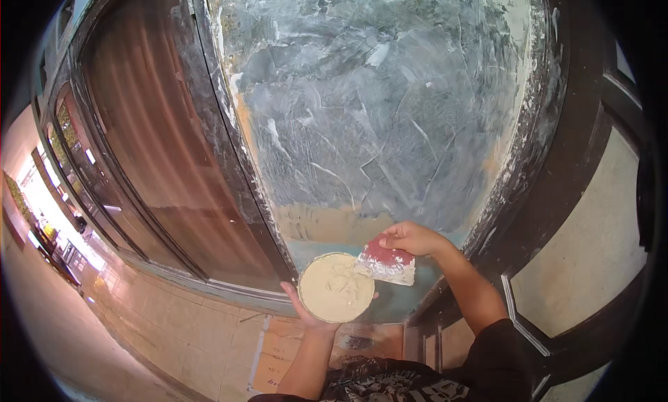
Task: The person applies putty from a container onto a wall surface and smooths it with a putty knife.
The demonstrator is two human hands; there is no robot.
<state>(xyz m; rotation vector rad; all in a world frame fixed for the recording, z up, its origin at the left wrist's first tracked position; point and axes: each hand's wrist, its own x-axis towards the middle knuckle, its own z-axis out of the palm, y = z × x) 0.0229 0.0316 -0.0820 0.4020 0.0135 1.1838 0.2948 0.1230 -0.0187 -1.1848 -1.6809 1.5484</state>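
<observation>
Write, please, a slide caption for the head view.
Left hand holds a bowl of cream paste; right hand grips a red scraper before a patchy grey surface.

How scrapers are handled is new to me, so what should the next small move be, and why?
Probably, the right hand should draw the red scraper through the pale paste to gather some: its smeared blade is at the rim of the round tub, plenty of paste shows inside, and the left hand holds the tub.
</observation>
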